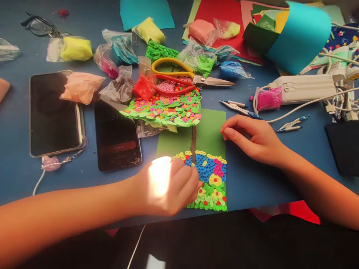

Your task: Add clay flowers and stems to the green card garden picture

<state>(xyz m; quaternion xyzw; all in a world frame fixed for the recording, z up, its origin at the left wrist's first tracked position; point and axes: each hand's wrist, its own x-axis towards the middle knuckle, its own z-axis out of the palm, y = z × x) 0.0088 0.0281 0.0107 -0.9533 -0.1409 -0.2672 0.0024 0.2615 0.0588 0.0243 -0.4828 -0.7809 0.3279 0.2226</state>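
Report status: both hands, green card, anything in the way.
Left hand curled over green card, fingertips mostly hidden. Right hand loosely curled at card's right edge. Card's lower part decorated; flower-covered piece overlaps its top, scissors lying on that.

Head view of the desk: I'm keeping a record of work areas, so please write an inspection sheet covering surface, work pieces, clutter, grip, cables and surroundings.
Surface: blue tabletop, crowded toward the far side.
Work pieces: green card with small coloured pieces on its lower part; flower-covered panel over its upper left.
Clutter: scissors on the panel; bagged yellow material; phone beside a second phone; glasses.
Grip: left hand curled over the card, contents hidden; right hand loosely curled at the card's right edge, no object seen.
Cables: white cable below the near edge; others bunched at right.
Surroundings: red material below the near edge; other people, nothing seen.
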